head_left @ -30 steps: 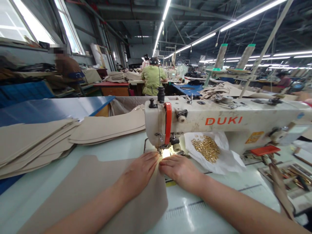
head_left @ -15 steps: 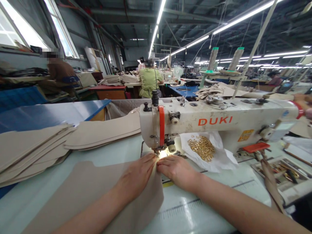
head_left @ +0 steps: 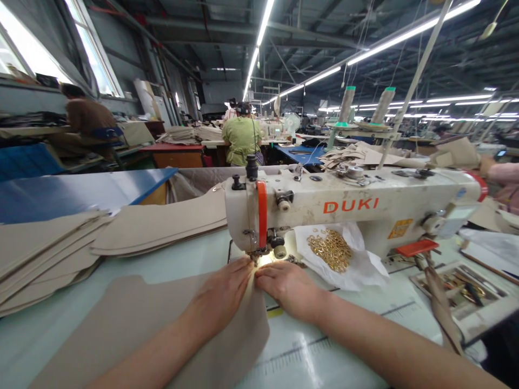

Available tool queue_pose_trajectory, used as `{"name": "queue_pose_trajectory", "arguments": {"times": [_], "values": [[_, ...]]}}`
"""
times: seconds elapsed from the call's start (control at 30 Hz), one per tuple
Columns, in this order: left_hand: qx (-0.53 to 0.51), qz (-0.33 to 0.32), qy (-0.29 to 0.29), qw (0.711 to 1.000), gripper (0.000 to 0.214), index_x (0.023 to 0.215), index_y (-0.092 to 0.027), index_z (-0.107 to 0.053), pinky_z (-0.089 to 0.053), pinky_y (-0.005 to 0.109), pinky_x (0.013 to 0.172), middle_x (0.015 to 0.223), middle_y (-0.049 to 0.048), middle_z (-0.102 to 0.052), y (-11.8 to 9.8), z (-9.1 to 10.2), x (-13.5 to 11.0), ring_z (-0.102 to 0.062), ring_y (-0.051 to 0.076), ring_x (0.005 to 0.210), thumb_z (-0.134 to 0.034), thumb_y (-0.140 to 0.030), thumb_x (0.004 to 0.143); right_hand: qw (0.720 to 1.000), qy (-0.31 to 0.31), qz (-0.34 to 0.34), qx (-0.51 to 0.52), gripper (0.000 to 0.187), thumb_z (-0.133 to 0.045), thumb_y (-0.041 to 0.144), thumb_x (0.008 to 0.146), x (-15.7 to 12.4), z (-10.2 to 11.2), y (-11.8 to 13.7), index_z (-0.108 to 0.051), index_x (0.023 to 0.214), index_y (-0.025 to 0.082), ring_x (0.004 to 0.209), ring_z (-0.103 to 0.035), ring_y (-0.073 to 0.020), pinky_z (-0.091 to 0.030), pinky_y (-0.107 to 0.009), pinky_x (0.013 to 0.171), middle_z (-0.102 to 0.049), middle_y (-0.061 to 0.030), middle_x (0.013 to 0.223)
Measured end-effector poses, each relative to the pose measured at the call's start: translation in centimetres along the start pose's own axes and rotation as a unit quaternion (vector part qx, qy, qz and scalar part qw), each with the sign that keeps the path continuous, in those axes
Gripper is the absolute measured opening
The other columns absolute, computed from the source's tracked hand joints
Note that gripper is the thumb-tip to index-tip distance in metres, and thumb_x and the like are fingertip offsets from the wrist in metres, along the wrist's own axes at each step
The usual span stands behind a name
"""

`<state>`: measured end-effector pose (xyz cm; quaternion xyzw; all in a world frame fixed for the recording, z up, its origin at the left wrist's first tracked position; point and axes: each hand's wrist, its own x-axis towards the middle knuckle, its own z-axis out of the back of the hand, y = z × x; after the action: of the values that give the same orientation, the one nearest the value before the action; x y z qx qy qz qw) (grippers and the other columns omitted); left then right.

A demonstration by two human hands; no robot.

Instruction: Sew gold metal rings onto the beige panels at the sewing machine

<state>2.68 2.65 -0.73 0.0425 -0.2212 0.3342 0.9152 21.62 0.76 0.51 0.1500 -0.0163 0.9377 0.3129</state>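
Observation:
A beige fabric piece [head_left: 162, 308] lies on the pale table and runs up to the needle area of a white sewing machine [head_left: 308, 202]. At its right edge, close below the presser foot [head_left: 256, 258], my left hand [head_left: 221, 292] is closed on the piece, with its fingertips pointing at the needle. Opposite it, my right hand [head_left: 286, 283] has bent fingers pressed together on the same edge. The fingertips of both hands nearly meet. Their thumbs and the exact stitching point are hidden.
Stacked beige pieces [head_left: 162, 227] lie at the left. White paper [head_left: 371, 270] holds many small gold-coloured metal rings [head_left: 330, 249] behind my right hand. A tool tray [head_left: 466, 297] stands at the right. Co-workers sit farther back, one in a green top [head_left: 242, 138].
The view has turned slightly, so the machine and table sit a little farther left and lower. Both hands stay at the needle on the fabric piece.

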Motion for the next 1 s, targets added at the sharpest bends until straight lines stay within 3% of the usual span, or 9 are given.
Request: {"name": "queue_pose_trajectory", "arguments": {"times": [0.63, 0.87, 1.0], "values": [[-0.012, 0.021, -0.008, 1.000, 0.033, 0.101, -0.014, -0.064, -0.050, 0.035, 0.093, 0.104, 0.0091, -0.070, -0.1, 0.1, 0.3, -0.062, 0.019, 0.103, -0.033, -0.014, 0.091, 1.000, -0.008, 0.001, 0.000, 0.012, -0.052, 0.014, 0.090, 0.1, 0.0, 0.0, -0.063, 0.094, 0.011, 0.104, -0.058, -0.0167, -0.043, -0.027, 0.093, -0.067, -0.0089, 0.102], [-0.011, 0.024, -0.030, 0.999, 0.030, 0.106, -0.015, -0.061, -0.051, 0.030, 0.092, 0.109, 0.0076, -0.068, -1.9, 2.4, -3.6, -0.062, 0.016, 0.103, -0.036, -0.012, 0.090, 0.995, -0.045, 0.084, 0.015, 0.016, -0.046, 0.018, 0.093, -0.4, -0.8, 2.3, -0.061, 0.088, 0.015, 0.095, -0.059, -0.0164, -0.046, -0.029, 0.087, -0.067, -0.0058, 0.098], [-0.028, 0.058, -0.034, 0.997, 0.027, 0.104, -0.015, -0.061, -0.052, 0.031, 0.089, 0.105, 0.0078, -0.068, -2.9, 3.3, -4.8, -0.062, 0.017, 0.098, -0.041, -0.011, 0.087, 0.990, -0.066, 0.125, 0.016, 0.018, -0.044, 0.017, 0.094, -0.6, -1.3, 3.2, -0.061, 0.088, 0.015, 0.091, -0.058, -0.0165, -0.047, -0.029, 0.085, -0.067, -0.0062, 0.096]]}}
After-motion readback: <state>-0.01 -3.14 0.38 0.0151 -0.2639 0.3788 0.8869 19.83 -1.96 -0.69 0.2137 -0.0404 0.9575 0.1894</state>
